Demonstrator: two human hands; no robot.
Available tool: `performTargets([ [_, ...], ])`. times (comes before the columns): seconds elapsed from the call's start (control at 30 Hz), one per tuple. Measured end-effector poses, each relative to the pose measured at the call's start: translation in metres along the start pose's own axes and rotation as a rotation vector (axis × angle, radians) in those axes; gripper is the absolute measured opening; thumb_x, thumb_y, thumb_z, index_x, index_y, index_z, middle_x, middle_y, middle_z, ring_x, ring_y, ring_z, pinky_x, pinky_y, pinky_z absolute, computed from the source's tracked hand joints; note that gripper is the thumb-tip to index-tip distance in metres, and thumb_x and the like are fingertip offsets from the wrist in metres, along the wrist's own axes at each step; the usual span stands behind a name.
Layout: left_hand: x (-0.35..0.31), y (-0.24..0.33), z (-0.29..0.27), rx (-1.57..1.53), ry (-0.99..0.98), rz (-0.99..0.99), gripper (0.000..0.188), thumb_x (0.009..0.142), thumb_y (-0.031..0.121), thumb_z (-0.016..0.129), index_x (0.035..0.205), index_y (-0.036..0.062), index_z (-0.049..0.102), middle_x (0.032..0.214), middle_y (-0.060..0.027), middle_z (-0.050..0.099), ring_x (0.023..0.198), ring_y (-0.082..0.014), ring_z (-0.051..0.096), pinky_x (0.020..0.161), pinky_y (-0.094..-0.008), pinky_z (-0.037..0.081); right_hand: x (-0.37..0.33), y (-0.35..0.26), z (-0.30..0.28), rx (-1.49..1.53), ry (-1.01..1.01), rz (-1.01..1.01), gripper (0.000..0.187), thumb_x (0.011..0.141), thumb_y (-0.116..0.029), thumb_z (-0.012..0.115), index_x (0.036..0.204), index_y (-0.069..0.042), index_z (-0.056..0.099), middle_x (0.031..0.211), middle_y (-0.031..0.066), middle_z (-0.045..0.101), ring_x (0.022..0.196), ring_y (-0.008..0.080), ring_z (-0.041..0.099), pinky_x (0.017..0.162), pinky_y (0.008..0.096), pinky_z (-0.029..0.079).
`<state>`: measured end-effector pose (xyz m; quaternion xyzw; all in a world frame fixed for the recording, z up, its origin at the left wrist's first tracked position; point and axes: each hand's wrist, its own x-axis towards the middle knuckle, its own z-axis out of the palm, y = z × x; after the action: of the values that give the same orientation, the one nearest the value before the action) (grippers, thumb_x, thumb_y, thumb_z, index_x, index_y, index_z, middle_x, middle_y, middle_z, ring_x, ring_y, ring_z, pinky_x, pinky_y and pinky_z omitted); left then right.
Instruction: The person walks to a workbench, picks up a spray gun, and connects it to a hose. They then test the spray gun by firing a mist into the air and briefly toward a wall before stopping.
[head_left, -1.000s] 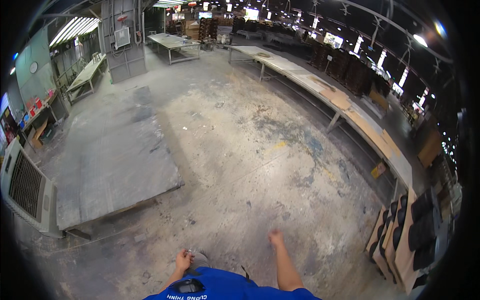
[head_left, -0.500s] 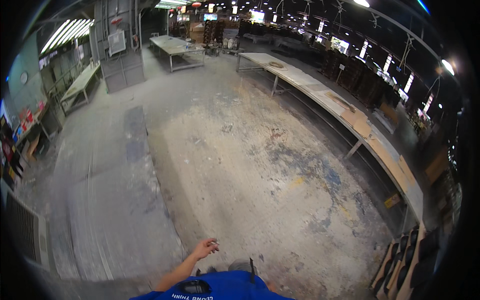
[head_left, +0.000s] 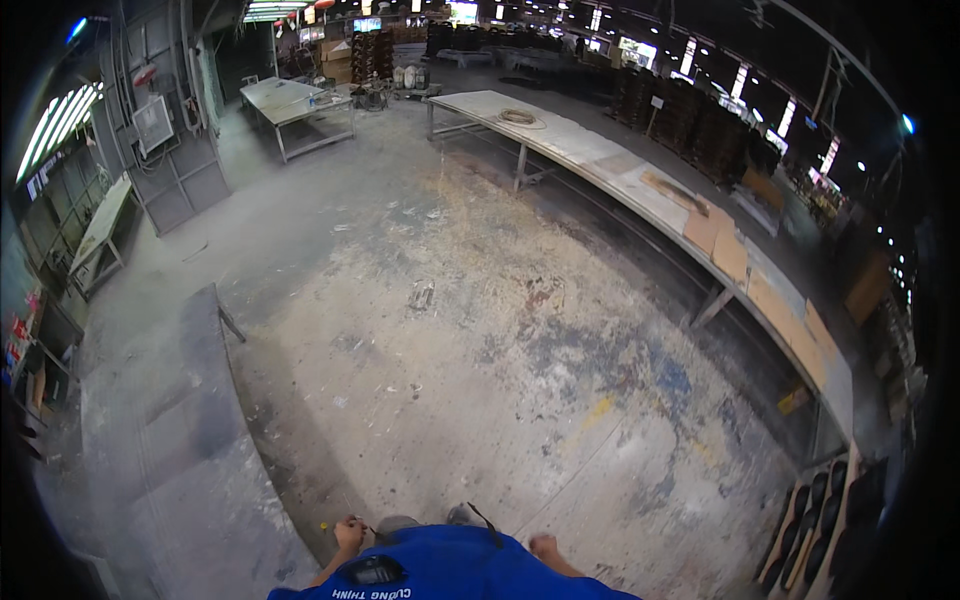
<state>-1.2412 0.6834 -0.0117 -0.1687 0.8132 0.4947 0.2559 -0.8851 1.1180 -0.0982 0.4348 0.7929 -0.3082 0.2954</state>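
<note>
My left hand [head_left: 350, 533] hangs low beside my blue shirt [head_left: 450, 565], near the edge of the long grey table [head_left: 190, 430] on the left. Its fingers are curled together; whatever they may hold is too small to make out. A tiny yellow spot [head_left: 324, 525] shows just left of it. My right hand [head_left: 543, 547] is down at my other side, over the floor and away from any object. Its fingers are too small and blurred to read. The tips of my shoes [head_left: 462, 514] peek out past the shirt.
A long worktable [head_left: 590, 150] curves along the right, with a coiled ring [head_left: 517, 117] and cardboard sheets [head_left: 715, 240] on it. Black curved pieces in a rack [head_left: 815, 520] stand at lower right. Another table [head_left: 295, 100] is farther off. The concrete floor [head_left: 450, 350] is stained.
My left hand has drawn back and down toward my body. My right hand has come into view. The view has swung to the right and forward, so the left-hand table has slid leftward.
</note>
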Motion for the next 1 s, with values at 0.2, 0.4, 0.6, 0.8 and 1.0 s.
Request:
performTargets([
  [0.2, 0.146, 0.098, 0.061, 0.055, 0.252, 0.146, 0.015, 0.087, 0.004, 0.069, 0.099, -0.0027, 0.073, 0.072, -0.0155, 0.072, 0.066, -0.026, 0.072, 0.067, -0.0419, 0.057, 0.25, -0.276, -0.361, 0.824, 0.576, -0.467, 0.016, 0.095, -0.016, 0.06, 0.092, -0.003, 0.07, 0.064, 0.0056, 0.066, 0.055, 0.014, 0.063, 0.051, 0.0323, 0.05],
  [0.4, 0.368, 0.226, 0.025, 0.21, 0.278, 0.262, 0.025, 0.087, 0.008, 0.071, 0.108, -0.0049, 0.069, 0.07, -0.0146, 0.072, 0.064, -0.0266, 0.072, 0.063, -0.0414, 0.057, 0.368, -0.48, -0.48, 0.867, 0.636, -0.448, 0.012, 0.096, -0.014, 0.065, 0.099, -0.003, 0.07, 0.071, 0.0054, 0.068, 0.058, 0.0152, 0.065, 0.051, 0.032, 0.052],
  [0.6, 0.591, 0.441, 0.025, 0.034, 0.179, 0.022, 0.041, 0.092, 0.01, 0.068, 0.128, -0.0101, 0.06, 0.078, -0.017, 0.074, 0.069, -0.0256, 0.073, 0.06, -0.0387, 0.056, 0.397, -0.566, -0.381, 0.676, 0.283, -0.079, 0.017, 0.09, -0.02, 0.065, 0.088, -0.005, 0.073, 0.067, 0.0074, 0.069, 0.056, 0.0181, 0.065, 0.054, 0.0352, 0.052],
  [0.8, 0.827, 0.668, 0.062, 0.029, 0.161, 0.343, 0.039, 0.1, 0.011, 0.065, 0.132, -0.0079, 0.058, 0.094, -0.0173, 0.072, 0.075, -0.0212, 0.07, 0.062, -0.0361, 0.054, 0.47, -0.675, -0.425, 1.472, 0.456, 0.269, 0.022, 0.095, -0.021, 0.071, 0.095, 0.001, 0.071, 0.066, 0.0112, 0.067, 0.057, 0.0202, 0.067, 0.054, 0.0365, 0.055],
  [1.0, 0.937, 0.843, 0.176, 0.238, -0.029, 0.388, 0.037, 0.1, 0.013, 0.065, 0.13, -0.0075, 0.059, 0.093, -0.0163, 0.072, 0.074, -0.021, 0.069, 0.062, -0.036, 0.054, 0.582, -0.928, -0.817, 2.151, 0.294, -0.552, 0.043, 0.114, -0.039, 0.04, 0.081, -0.011, 0.049, 0.062, -0.0004, 0.036, 0.062, 0.015, 0.047, 0.104, 0.0553, 0.054],
])
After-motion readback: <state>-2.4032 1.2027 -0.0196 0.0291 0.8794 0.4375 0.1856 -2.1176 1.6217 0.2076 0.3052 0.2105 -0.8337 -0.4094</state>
